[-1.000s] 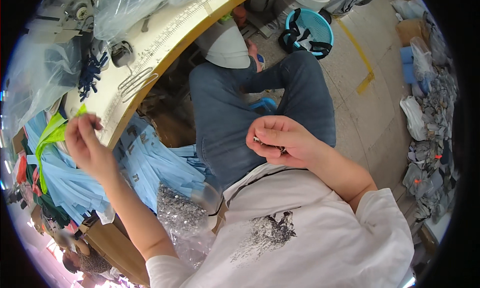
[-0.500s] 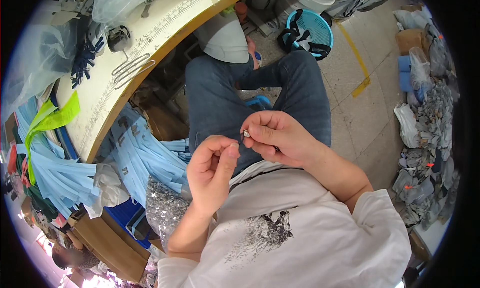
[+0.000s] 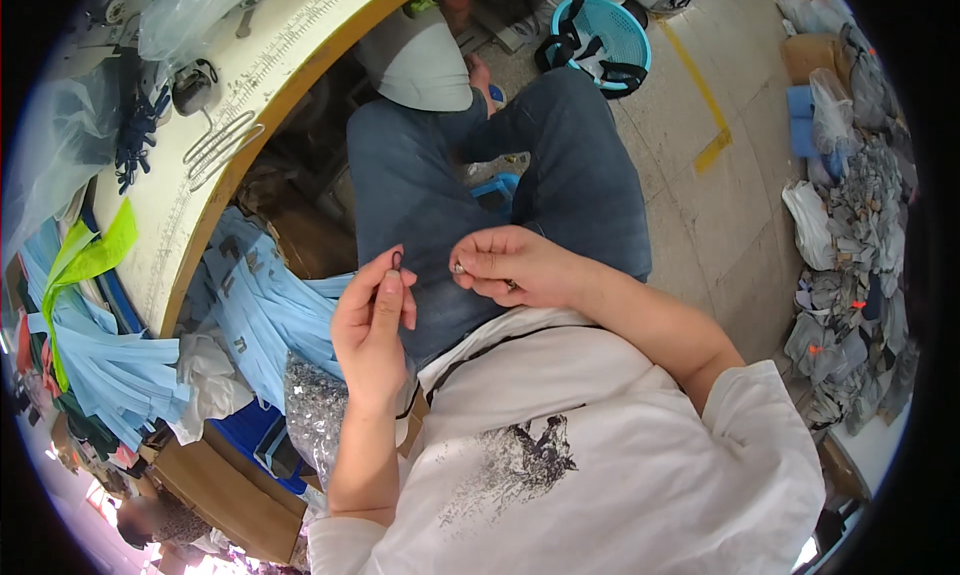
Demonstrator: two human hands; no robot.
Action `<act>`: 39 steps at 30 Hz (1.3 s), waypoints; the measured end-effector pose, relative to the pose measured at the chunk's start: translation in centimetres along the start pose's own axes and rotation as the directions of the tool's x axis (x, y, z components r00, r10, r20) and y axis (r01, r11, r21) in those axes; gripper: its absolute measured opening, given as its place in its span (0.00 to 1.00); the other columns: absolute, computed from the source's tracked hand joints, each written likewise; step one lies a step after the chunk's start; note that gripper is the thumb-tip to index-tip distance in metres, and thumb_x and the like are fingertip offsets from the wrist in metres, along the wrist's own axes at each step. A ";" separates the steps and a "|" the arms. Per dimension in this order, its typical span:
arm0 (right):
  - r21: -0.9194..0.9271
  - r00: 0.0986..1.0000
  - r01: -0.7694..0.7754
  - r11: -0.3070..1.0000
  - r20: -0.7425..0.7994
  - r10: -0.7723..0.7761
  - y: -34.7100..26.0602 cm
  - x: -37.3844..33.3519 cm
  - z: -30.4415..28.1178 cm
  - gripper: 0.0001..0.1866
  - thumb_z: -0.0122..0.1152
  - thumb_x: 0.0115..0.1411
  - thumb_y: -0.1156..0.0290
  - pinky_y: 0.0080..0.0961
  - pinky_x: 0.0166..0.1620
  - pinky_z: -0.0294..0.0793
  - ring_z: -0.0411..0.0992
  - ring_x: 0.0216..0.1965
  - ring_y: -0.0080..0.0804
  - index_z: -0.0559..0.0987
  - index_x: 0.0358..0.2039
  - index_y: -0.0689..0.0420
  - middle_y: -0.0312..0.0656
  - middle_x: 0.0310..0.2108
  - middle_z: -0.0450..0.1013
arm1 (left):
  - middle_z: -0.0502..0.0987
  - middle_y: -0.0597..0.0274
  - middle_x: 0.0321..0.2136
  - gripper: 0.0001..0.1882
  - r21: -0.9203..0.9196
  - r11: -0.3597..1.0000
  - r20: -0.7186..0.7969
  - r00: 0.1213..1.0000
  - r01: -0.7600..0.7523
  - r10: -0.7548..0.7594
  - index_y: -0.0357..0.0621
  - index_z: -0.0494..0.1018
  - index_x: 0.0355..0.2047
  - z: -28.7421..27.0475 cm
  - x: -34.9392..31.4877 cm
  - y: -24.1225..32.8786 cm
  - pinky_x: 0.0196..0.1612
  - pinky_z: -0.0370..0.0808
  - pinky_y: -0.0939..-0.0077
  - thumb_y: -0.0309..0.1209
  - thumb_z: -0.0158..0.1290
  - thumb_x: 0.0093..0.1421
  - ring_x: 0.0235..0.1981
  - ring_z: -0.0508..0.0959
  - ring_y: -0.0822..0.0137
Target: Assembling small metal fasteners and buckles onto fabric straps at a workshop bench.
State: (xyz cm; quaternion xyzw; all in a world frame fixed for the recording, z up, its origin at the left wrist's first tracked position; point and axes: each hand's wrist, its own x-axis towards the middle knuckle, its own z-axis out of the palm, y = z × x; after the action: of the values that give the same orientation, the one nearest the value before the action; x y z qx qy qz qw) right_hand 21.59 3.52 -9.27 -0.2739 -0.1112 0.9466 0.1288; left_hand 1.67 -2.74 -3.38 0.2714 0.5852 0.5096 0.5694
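Observation:
Above my lap, my left hand (image 3: 372, 315) pinches a small dark loop (image 3: 397, 260) between thumb and fingertips, its rounded end pointing up. A short gap to the right, my right hand (image 3: 525, 265) is closed, thumb against the curled fingers, on a small shiny metal piece (image 3: 459, 269). A second small dark bit (image 3: 511, 284) shows at the lower edge of the right hand's fingers; what it is cannot be made out. The two hands are apart from each other.
A curved white worktable (image 3: 290, 60) at upper left carries a bent wire rack (image 3: 220, 147) and dark blue cord pieces (image 3: 138, 140). Light blue strips (image 3: 265, 295) hang below it. A turquoise basket (image 3: 625, 40) stands on the floor; grey scraps (image 3: 855, 305) are heaped right.
My hands have moved apart, the left drawing away to the left with the dark loop now showing above its fingertips. The whole view has also shifted slightly.

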 end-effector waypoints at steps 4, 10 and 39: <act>-0.002 0.999 0.040 0.999 0.011 -0.040 -0.9 -0.1 1.1 0.10 0.54 0.66 0.65 0.08 0.18 0.53 0.61 0.23 0.12 0.74 0.40 0.58 0.33 0.33 0.71 | 0.76 0.62 0.31 0.10 0.029 0.999 0.017 0.999 0.040 -0.040 0.35 0.72 0.44 0.2 -0.4 0.3 0.22 0.62 0.86 0.28 0.50 0.65 0.21 0.66 0.80; -0.074 0.991 0.127 0.989 -0.042 -0.130 -2.5 -1.8 2.5 0.13 0.54 0.66 0.66 0.09 0.18 0.54 0.61 0.22 0.12 0.75 0.44 0.61 0.33 0.33 0.72 | 0.69 0.71 0.24 0.08 0.204 0.977 0.052 0.997 -0.068 0.059 0.37 0.72 0.39 1.0 -0.3 -0.5 0.22 0.57 0.88 0.29 0.49 0.67 0.20 0.62 0.82; -0.174 0.941 0.241 0.955 -0.199 -0.273 -2.8 -2.8 6.7 0.11 0.55 0.66 0.65 0.10 0.15 0.51 0.57 0.16 0.10 0.76 0.38 0.61 0.30 0.21 0.67 | 0.72 0.54 0.23 0.02 0.583 0.639 0.252 0.860 -0.502 0.444 0.35 0.71 0.33 3.4 -0.3 1.9 0.26 0.67 0.70 0.19 0.52 0.59 0.22 0.70 0.57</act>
State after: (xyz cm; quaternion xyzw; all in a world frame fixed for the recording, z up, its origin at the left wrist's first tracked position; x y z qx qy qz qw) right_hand 20.73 4.39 -1.61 -0.3691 -0.2005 0.8745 0.2425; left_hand 4.41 -1.42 -0.98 0.6108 0.6045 0.4022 0.3157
